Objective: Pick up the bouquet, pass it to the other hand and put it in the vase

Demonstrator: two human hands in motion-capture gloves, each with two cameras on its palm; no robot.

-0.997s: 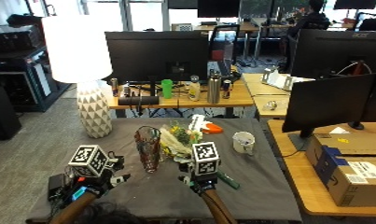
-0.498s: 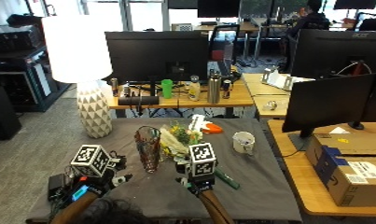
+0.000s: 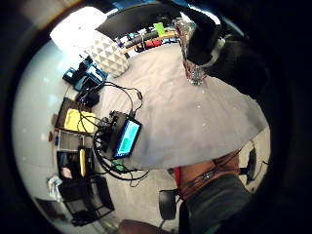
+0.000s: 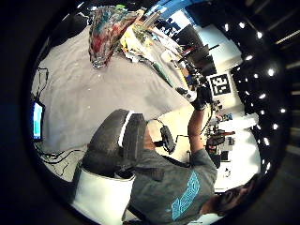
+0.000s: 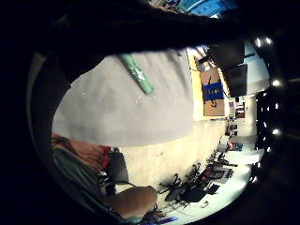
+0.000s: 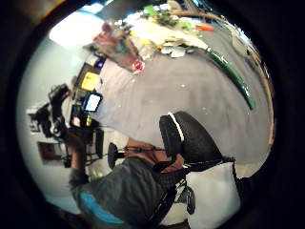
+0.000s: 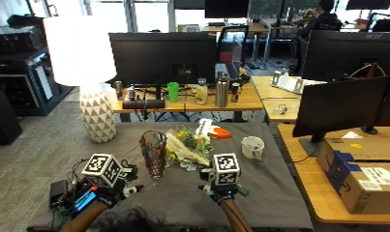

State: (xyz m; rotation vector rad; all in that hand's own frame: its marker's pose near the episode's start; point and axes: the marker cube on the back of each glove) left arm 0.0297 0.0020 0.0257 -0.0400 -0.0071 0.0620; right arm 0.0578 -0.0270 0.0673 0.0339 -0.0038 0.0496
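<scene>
Bouquet [image 7: 187,149] is lying on the grey worktop [image 7: 272,193] just right of the vase [image 7: 153,153], a white mug [image 7: 252,147] further right. Left hand [image 7: 104,180] hovers near the vase's left, right hand [image 7: 224,180] over the bouquet's stem end; can't tell either grip from here. Left thumb-side palm view: vase [image 4: 107,29] upright, flowers beside it. Right thumb-side view: the bouquet's green stem [image 6: 233,78] lies flat on the worktop, nothing held.
</scene>
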